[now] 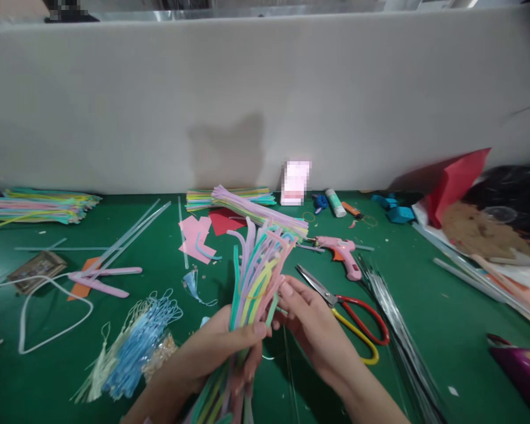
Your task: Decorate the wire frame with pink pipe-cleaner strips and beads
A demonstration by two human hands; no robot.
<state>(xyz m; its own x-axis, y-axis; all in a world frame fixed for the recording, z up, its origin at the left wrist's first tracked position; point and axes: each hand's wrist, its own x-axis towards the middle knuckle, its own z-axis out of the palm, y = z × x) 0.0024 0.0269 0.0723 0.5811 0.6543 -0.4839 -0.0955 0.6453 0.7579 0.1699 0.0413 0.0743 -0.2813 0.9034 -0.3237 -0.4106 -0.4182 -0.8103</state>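
Here, 2 hands (227, 344) (311, 318) hold 1 bundle of pipe cleaners (256, 277).

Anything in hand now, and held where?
A bundle of pastel pipe cleaners: the left hand grips it partway down; the right hand touches its right side, higher up.

Over on the green table (459, 330), I see scissors (330, 298) between a pink glue gun (347, 254) and a sheaf of wires (400, 330). Blue tassels (136, 347) lie to the left, pink paper (193, 235) farther back, fuzzy stems (39, 207) near the wall (362, 106).
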